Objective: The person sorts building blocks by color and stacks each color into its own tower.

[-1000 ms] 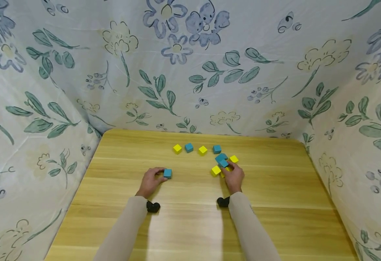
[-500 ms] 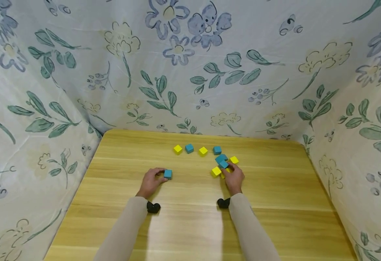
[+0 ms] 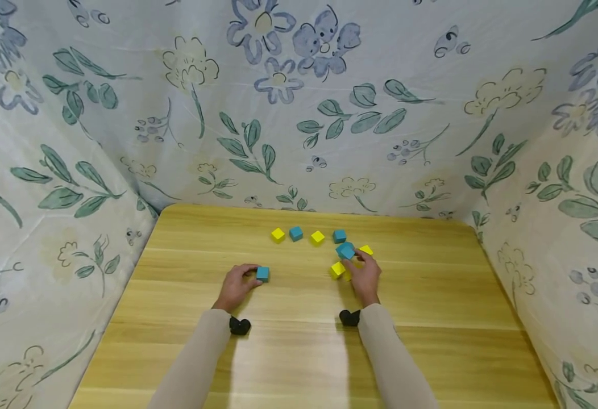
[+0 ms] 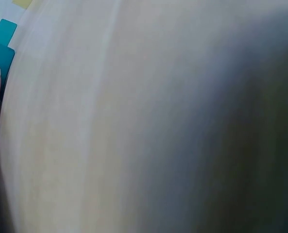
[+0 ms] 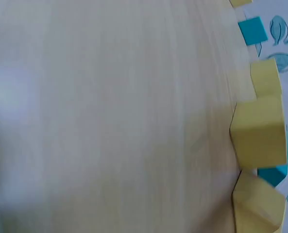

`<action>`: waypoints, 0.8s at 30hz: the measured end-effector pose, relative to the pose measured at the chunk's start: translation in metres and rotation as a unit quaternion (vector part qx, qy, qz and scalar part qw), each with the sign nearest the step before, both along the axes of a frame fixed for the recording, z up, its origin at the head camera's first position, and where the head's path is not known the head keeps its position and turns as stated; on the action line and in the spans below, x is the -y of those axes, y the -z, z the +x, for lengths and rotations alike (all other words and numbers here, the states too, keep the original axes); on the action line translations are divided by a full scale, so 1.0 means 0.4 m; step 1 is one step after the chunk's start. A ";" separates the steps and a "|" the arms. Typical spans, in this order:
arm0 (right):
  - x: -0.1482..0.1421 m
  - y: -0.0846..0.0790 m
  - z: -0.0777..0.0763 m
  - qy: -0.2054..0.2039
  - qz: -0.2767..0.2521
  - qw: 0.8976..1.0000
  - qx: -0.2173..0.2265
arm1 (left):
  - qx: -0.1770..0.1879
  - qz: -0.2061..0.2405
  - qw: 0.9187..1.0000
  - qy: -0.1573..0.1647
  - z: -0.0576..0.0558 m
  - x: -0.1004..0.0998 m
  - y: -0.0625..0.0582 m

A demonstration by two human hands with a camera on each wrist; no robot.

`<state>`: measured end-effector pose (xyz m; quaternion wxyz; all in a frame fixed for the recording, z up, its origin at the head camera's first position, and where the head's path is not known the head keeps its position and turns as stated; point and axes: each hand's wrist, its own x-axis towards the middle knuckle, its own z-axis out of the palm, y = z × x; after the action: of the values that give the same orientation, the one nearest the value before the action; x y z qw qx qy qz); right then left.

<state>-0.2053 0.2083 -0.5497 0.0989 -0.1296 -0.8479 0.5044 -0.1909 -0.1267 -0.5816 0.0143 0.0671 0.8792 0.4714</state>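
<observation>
In the head view, my left hand (image 3: 236,287) pinches a blue cube (image 3: 262,274) between thumb and fingers at mid-table. The left wrist view catches a fingertip on this cube at its left edge. My right hand (image 3: 365,281) grips another blue cube (image 3: 347,250), which overlaps a blue block behind it, so contact between them is unclear. Close to the right hand lie a yellow cube (image 3: 337,270) and a second yellow cube (image 3: 366,250); more yellow shows partly hidden under the fingers. The right wrist view shows yellow cubes (image 5: 259,132) beside a partly covered blue block (image 5: 275,174).
Along the back of the wooden table (image 3: 432,272) runs a spaced row: a yellow cube (image 3: 277,235), a blue cube (image 3: 296,233), a yellow cube (image 3: 317,238) and a blue cube (image 3: 339,236). Floral cloth (image 3: 258,153) stands behind the table and at both sides.
The blue cube in my right hand has moved slightly away from me and left, over the blue block behind it. My left hand and its cube stay in place.
</observation>
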 end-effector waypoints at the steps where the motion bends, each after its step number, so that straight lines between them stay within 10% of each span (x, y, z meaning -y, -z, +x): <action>1: 0.008 -0.006 0.002 -0.005 -0.005 1.000 -0.007 | -0.001 0.001 1.000 0.000 0.000 0.000 -0.001; 11: 0.123 -0.018 0.026 -0.090 0.004 0.994 -0.062 | -0.001 0.002 1.000 0.001 -0.002 0.000 0.006; 24: 0.259 0.007 0.034 -0.204 -0.014 0.978 -0.026 | -0.002 0.005 1.000 0.004 -0.001 -0.001 0.004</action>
<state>-0.1916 0.1047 -0.5525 0.0138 0.0580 -0.8467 0.5287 -0.1915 -0.1264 -0.5834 0.0147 0.0717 0.8766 0.4756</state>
